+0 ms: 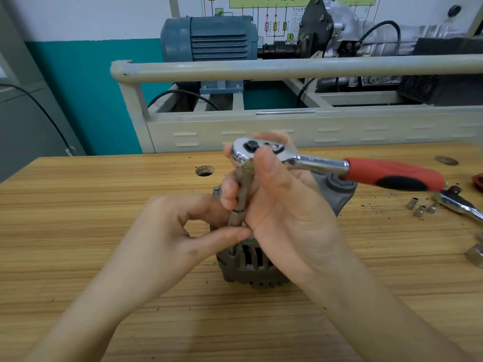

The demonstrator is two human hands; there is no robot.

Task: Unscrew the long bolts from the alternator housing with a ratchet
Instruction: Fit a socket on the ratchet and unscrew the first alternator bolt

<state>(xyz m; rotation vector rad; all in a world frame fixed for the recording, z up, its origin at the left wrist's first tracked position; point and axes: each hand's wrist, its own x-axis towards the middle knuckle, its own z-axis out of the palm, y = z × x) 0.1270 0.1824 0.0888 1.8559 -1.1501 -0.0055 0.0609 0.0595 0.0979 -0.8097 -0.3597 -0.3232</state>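
Chromed steel ratchet [261, 152], rigid and likely slick, stands over the heavy alternator [251, 259] mid-bench [78, 205]; right hand [274, 194] curls around its head, left hand [183, 231] pinches the extension [239, 205]; red handle [392, 175] offers better purchase.

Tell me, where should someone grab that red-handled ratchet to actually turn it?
Probably by the red handle, coming from the right where it juts out free of both hands. It is the ratchet's longest part, so it likely gives most leverage. The right hand now holds only the head end.
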